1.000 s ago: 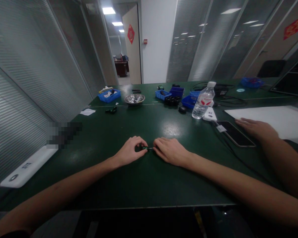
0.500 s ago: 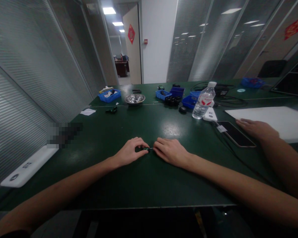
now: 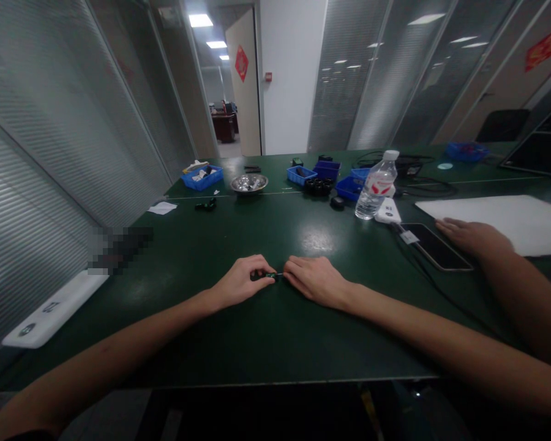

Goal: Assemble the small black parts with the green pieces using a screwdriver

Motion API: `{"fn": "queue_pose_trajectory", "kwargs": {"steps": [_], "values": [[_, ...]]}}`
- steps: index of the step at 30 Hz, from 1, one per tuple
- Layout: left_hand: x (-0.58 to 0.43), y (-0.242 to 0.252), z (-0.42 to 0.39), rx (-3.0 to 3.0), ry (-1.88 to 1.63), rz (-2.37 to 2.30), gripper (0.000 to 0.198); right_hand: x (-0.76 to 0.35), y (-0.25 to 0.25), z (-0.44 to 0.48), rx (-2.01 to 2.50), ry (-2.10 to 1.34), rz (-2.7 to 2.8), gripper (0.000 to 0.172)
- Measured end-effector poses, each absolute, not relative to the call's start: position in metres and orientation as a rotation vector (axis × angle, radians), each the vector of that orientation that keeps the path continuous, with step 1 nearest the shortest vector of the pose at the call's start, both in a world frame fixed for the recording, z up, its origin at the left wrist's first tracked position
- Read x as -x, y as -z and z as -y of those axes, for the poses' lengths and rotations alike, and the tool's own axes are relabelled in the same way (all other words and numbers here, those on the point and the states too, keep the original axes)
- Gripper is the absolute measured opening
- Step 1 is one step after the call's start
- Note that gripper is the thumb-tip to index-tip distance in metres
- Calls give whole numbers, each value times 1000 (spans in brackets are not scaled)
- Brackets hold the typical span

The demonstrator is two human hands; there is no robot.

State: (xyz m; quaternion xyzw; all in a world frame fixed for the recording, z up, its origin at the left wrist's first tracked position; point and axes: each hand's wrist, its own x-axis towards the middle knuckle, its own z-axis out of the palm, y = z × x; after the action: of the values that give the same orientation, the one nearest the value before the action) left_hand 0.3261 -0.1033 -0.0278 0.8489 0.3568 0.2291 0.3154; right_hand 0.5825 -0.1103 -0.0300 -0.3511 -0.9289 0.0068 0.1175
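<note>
Both my hands rest on the dark green table, near its middle. My left hand is curled, its fingertips pinching a small dark part with a green tip. My right hand lies just to the right, fingers closed and pinching a thin metal pin that sticks out of the same part. The two hands almost touch. The part is too small to name.
Another person's hand lies flat at the right beside a phone and a white sheet. A water bottle, blue bins, a metal bowl stand farther back. A white device lies left.
My left fingers have closed slightly tighter over the small part. Otherwise the hands stay in place.
</note>
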Motion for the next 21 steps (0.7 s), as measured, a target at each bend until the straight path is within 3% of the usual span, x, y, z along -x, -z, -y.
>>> {"fn": "queue_pose_trajectory", "kwargs": {"steps": [21], "values": [[-325, 26, 102, -2276, -572, -858, 21, -578, 25, 118, 980, 165, 2797, 25]]}}
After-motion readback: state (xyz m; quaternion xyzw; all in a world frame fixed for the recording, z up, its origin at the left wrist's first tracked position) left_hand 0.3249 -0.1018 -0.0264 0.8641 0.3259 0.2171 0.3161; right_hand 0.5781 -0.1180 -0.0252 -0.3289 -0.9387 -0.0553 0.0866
